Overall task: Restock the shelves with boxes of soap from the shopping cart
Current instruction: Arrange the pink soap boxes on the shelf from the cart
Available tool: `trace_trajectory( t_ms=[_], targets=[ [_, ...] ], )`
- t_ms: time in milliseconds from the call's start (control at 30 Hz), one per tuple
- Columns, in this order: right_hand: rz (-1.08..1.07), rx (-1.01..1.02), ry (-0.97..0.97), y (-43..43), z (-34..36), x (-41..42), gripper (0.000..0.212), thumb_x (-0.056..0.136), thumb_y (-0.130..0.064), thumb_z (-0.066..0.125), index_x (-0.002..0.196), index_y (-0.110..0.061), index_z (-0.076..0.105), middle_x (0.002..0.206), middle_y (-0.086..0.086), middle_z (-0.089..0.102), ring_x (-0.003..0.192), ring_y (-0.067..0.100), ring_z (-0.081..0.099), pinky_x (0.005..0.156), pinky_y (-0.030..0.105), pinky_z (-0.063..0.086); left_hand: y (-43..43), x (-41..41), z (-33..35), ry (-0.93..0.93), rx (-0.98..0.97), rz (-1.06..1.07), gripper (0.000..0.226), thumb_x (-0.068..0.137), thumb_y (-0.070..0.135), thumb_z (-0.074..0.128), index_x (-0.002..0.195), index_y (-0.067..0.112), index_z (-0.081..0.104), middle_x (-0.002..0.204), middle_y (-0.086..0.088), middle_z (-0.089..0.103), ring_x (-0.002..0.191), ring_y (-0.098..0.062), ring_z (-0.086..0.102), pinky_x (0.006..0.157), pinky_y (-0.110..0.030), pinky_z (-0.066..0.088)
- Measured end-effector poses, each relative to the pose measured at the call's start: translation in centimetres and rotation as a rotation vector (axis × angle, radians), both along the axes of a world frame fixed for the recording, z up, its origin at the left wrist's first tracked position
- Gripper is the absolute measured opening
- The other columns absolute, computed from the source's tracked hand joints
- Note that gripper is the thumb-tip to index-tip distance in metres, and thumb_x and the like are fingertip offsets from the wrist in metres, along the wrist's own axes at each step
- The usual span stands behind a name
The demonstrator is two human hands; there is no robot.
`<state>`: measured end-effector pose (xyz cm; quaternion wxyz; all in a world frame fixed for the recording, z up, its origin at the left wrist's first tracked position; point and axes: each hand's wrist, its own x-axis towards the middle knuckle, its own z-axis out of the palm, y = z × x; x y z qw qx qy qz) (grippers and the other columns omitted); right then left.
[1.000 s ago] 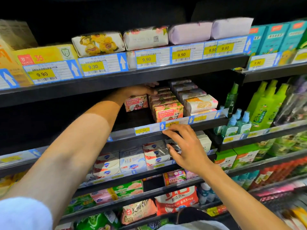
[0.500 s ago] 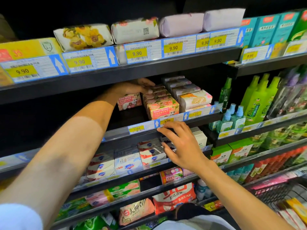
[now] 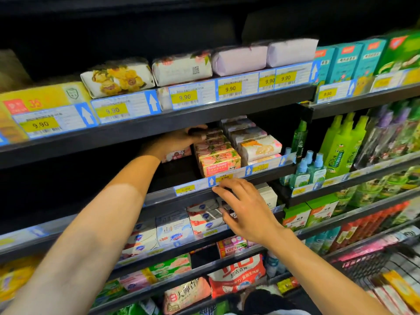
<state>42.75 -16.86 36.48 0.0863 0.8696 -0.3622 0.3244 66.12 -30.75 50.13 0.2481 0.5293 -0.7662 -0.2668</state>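
Placement is proceeding as the left hand (image 3: 179,142) is reaching over a pink soap box (image 3: 176,155) at nine o'clock of the Goat Soap row (image 3: 218,155), its grip hidden, while the right hand (image 3: 245,212), spread and empty, is touching the shelf edge (image 3: 159,198), so a reach to the cart (image 3: 363,264) at five o'clock is likely coming next.

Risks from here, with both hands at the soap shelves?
1. The left hand is against the stacked Goat Soap boxes; a shove may tip the front one over the shelf edge.
2. The right hand, fingers spread, sits by the price tag and might dislodge it.
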Motion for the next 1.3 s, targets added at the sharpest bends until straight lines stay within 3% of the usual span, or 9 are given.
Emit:
trace_trajectory(
  t_ms=[100, 167, 233, 300, 500, 600, 867, 967, 1300],
  targets=[
    [-0.05, 0.015, -0.005, 1.5, 1.2, -0.8, 0.047, 0.097, -0.028, 0.061, 0.14, -0.01, 0.057, 0.141, 0.006, 0.056, 0.133, 0.029, 0.049, 0.115, 0.041, 0.039, 3.3, -0.5, 0.2, 0.177, 0.116, 0.008, 0.05, 0.091, 0.044, 0.07, 0.135, 0.026, 0.056, 0.141, 0.0, 0.058, 0.116, -0.007, 0.059, 0.102, -0.021, 0.048],
    [-0.101, 0.03, -0.004, 2.8, 1.9, -1.6, 0.046, 0.097, -0.028, 0.06, 0.14, -0.01, 0.058, 0.141, 0.007, 0.057, 0.133, 0.029, 0.049, 0.118, 0.04, 0.036, 5.7, -0.8, 0.5, 0.049, 0.06, 0.04, 0.044, 0.091, 0.049, 0.068, 0.132, 0.038, 0.056, 0.142, 0.005, 0.058, 0.124, -0.011, 0.056, 0.112, -0.035, 0.042],
    [-0.186, 0.079, 0.036, 4.1, 2.4, -2.8, 0.052, 0.097, -0.031, 0.061, 0.145, -0.012, 0.054, 0.145, 0.008, 0.054, 0.137, 0.03, 0.045, 0.121, 0.041, 0.032, 8.3, -1.4, 0.9, -0.165, -0.103, 0.024, 0.054, 0.092, 0.051, 0.066, 0.142, 0.043, 0.049, 0.15, 0.014, 0.049, 0.136, -0.009, 0.045, 0.116, -0.026, 0.032],
    [-0.264, 0.157, 0.075, 5.6, 2.6, -4.2, 0.059, 0.097, -0.036, 0.061, 0.149, -0.013, 0.048, 0.151, 0.009, 0.049, 0.142, 0.031, 0.041, 0.121, 0.046, 0.032, 10.9, -2.4, 0.9, -0.276, -0.23, -0.039, 0.059, 0.093, 0.042, 0.065, 0.148, 0.038, 0.045, 0.154, 0.013, 0.044, 0.141, -0.01, 0.039, 0.115, -0.023, 0.028],
    [-0.499, 0.284, 0.078, 11.4, 1.7, -10.1, 0.061, 0.1, -0.043, 0.049, 0.152, -0.011, 0.046, 0.155, 0.012, 0.045, 0.144, 0.033, 0.038, 0.124, 0.045, 0.025, 16.1, -8.5, -2.2, -0.374, -0.494, -0.327, 0.056, 0.095, 0.044, 0.055, 0.142, 0.015, 0.053, 0.15, -0.008, 0.049, 0.142, -0.03, 0.041, 0.118, -0.044, 0.034],
    [-0.624, 0.348, 0.034, 14.6, -0.2, -13.9, 0.06, 0.099, -0.041, 0.051, 0.149, -0.009, 0.049, 0.152, 0.014, 0.048, 0.142, 0.034, 0.041, 0.123, 0.046, 0.029, 17.5, -13.0, -5.3, -0.393, -0.482, -0.463, 0.056, 0.095, 0.042, 0.055, 0.142, 0.012, 0.053, 0.151, -0.011, 0.048, 0.142, -0.032, 0.04, 0.122, -0.043, 0.026],
    [-1.041, 0.65, -0.104, 26.9, -6.5, -25.6, 0.065, 0.092, -0.043, 0.047, 0.148, -0.01, 0.048, 0.151, 0.017, 0.048, 0.136, 0.04, 0.048, 0.114, 0.052, 0.042, 21.6, -29.4, -13.6, -0.372, -0.311, -0.821, 0.059, 0.093, 0.051, 0.048, 0.136, 0.014, 0.06, 0.143, -0.012, 0.057, 0.133, -0.034, 0.051, 0.117, -0.045, 0.033],
    [-1.153, 0.691, -0.176, 31.0, -9.0, -30.2, 0.062, 0.091, -0.035, 0.059, 0.144, -0.004, 0.052, 0.145, 0.023, 0.052, 0.13, 0.045, 0.052, 0.106, 0.056, 0.047, 23.6, -36.3, -16.8, -0.365, -0.261, -0.924, 0.059, 0.091, 0.05, 0.055, 0.137, 0.014, 0.059, 0.145, -0.008, 0.055, 0.136, -0.028, 0.048, 0.118, -0.041, 0.032],
    [-1.365, 0.942, -0.366, 39.9, -19.6, -43.3, 0.065, 0.095, -0.037, 0.062, 0.151, -0.007, 0.045, 0.149, 0.018, 0.047, 0.135, 0.039, 0.046, 0.108, 0.053, 0.046, 29.0, -55.1, -28.0, -0.585, -0.04, -1.164, 0.065, 0.095, 0.051, 0.051, 0.152, 0.024, 0.04, 0.158, -0.004, 0.04, 0.145, -0.027, 0.034, 0.12, -0.043, 0.031]
  ],
)
